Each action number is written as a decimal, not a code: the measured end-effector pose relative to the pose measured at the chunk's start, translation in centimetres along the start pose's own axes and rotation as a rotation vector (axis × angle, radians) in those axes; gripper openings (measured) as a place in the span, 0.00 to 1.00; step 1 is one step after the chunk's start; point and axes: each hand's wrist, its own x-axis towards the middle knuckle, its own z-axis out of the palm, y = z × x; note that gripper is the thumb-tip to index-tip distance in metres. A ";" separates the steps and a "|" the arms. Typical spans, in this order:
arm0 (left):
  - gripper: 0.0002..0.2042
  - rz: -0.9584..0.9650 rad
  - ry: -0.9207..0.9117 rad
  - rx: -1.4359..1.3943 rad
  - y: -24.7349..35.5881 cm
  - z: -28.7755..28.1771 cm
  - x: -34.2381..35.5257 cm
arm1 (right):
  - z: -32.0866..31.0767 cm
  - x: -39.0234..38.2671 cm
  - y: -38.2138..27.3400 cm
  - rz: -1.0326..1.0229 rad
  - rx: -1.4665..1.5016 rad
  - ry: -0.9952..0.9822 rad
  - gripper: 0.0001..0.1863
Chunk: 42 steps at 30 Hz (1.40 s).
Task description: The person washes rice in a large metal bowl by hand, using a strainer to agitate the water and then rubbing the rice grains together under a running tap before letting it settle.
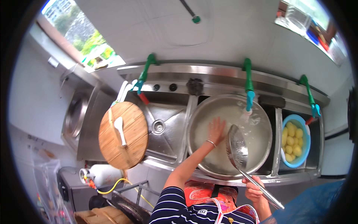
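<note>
A wide steel basin (192, 149) of cloudy whitish water sits in the middle sink. My left hand (217, 129), with a bracelet at the wrist, is over the water on the basin's left side. Its fingers are stretched out and nothing shows in them; whether the tips touch the water I cannot tell. My right hand (254, 189) is closed round the metal handle of a large skimmer (238, 147). The skimmer's round, perforated bowl is tilted inside the basin, just right of my left hand. Above the basin's far side, a green tap (249, 84) runs water into it.
In the right sink, a blue basin (308, 143) holds several peeled potatoes (292, 140). A round wooden lid (106, 130) with a white spoon (120, 130) lies over the left sink's edge. Lower left stands a gas cylinder (106, 175) with a yellow hose. A dark scrubber (195, 86) rests behind the sinks.
</note>
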 end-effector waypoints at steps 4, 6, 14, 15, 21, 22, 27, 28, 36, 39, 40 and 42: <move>0.32 -0.101 -0.118 -0.023 -2.5 0.8 1.5 | -1.2 2.9 1.3 0.057 0.000 -0.075 0.24; 0.26 -0.042 -0.201 -0.026 -2.7 2.3 2.5 | -1.2 3.1 1.2 0.075 0.003 -0.118 0.24; 0.23 -0.345 0.070 -0.885 -0.8 5.5 -0.3 | 0.5 3.0 1.2 0.105 -0.298 0.142 0.22; 0.22 -0.345 0.086 -0.879 -0.3 5.9 -0.8 | 1.0 2.9 1.2 0.116 -0.370 0.183 0.22; 0.21 -0.210 0.130 -0.583 1.3 6.9 -2.2 | 6.7 7.6 1.9 0.189 -1.110 0.408 0.19; 0.21 -0.178 0.132 -0.538 1.5 7.2 -2.3 | 7.8 9.1 1.9 0.246 -1.292 0.417 0.18; 0.20 -0.083 0.190 -0.339 1.3 8.2 -2.9 | 8.9 16.5 3.1 0.145 -1.696 0.466 0.13; 0.20 -0.059 0.197 -0.318 1.4 8.7 -2.6 | 9.3 18.0 3.3 0.135 -1.740 0.419 0.14; 0.19 0.009 0.316 -0.187 1.9 12.0 -3.2 | 7.0 32.4 9.2 -0.105 -2.330 -0.042 0.16; 0.18 0.022 0.366 -0.151 1.5 12.5 -3.5 | 2.9 37.2 11.8 -0.305 -2.518 -0.284 0.17; 0.18 -0.006 0.371 -0.127 0.7 12.6 -4.4 | 2.1 38.3 14.0 -0.251 -2.520 -0.298 0.17; 0.18 -0.021 0.386 -0.097 -0.2 12.8 -5.1 | -0.4 41.1 15.7 -0.361 -2.606 -0.470 0.17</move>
